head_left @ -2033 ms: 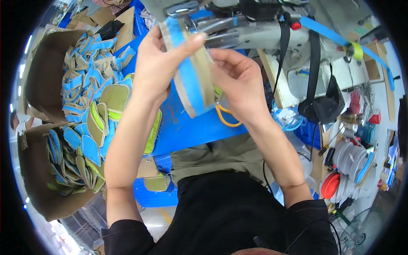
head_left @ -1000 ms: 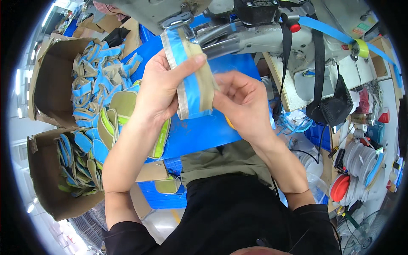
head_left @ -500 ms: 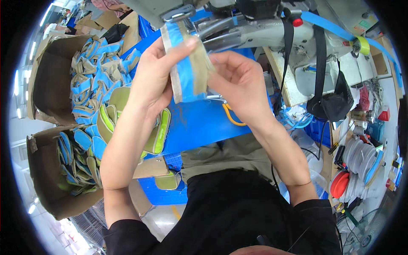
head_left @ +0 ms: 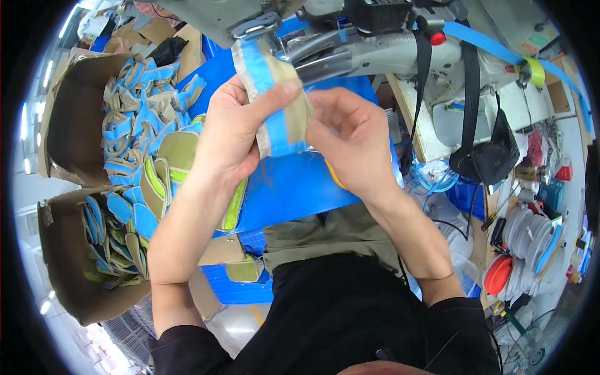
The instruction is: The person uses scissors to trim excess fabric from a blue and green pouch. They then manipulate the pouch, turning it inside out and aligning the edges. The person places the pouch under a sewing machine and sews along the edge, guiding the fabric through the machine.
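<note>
- Left hand [head_left: 234, 122]: thumb pressed on the flat blue, beige and grey striped fabric band [head_left: 278, 130]; other fingers mostly hidden.
- Right hand [head_left: 359, 131]: thumb and forefinger appear to pinch the band's right edge; exact contact unclear.
- Possible faults: uneven pull between the hands could skew the stripes; shiny metal machine parts [head_left: 256, 26] just beyond left thumb could snag cloth.
- Writing: green sticker [head_left: 536, 41], far right of fingers, illegible.
</note>
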A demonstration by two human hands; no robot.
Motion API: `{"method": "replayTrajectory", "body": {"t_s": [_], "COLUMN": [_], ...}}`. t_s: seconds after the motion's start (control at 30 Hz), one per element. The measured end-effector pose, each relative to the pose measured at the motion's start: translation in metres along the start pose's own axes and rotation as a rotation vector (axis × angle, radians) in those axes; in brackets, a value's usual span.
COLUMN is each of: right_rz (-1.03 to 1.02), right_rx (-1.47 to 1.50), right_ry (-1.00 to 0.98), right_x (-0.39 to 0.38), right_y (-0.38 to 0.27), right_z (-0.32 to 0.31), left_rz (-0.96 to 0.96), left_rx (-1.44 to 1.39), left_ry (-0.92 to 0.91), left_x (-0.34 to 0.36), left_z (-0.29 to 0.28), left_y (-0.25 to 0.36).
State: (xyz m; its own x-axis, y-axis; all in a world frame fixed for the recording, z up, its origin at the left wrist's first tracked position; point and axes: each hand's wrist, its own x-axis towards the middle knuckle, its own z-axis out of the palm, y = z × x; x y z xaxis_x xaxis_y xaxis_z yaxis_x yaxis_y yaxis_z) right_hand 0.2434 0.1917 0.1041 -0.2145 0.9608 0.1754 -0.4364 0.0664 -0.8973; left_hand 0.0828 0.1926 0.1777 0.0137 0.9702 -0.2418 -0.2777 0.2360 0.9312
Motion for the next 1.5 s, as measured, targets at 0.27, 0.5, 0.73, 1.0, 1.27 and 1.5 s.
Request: {"method": "replayTrajectory", "body": {"t_s": [0.27,0.5,0.73,1.0,1.27,1.5], "right_rz": [0.047,0.043,-0.065,-0.182,-0.274,-0.309], "right_rx": [0.046,0.010,-0.102,-0.260,-0.253,-0.290], "right_ry": [-0.001,0.027,0.005,0.009,0.048,0.078], "right_x": [0.012,0.021,0.028,0.026,0.026,0.023], "right_y": [-0.003,-0.008,-0.003,0.003,0.015,0.019], "right_z": [0.005,0.009,0.004,-0.001,0.000,0.001], "left_rz": [-0.012,0.031,0.106,0.129,0.113,0.142], "left_rx": [-0.032,0.036,0.106,0.129,0.140,0.147], "left_ry": [0.006,0.026,0.056,0.052,0.034,0.030], "left_x": [0.010,0.020,0.001,-0.007,-0.002,0.004], "left_z": [-0.003,-0.006,-0.009,-0.012,-0.014,-0.011], "left_y": [0.004,0.006,0.001,-0.003,-0.005,-0.006]}}
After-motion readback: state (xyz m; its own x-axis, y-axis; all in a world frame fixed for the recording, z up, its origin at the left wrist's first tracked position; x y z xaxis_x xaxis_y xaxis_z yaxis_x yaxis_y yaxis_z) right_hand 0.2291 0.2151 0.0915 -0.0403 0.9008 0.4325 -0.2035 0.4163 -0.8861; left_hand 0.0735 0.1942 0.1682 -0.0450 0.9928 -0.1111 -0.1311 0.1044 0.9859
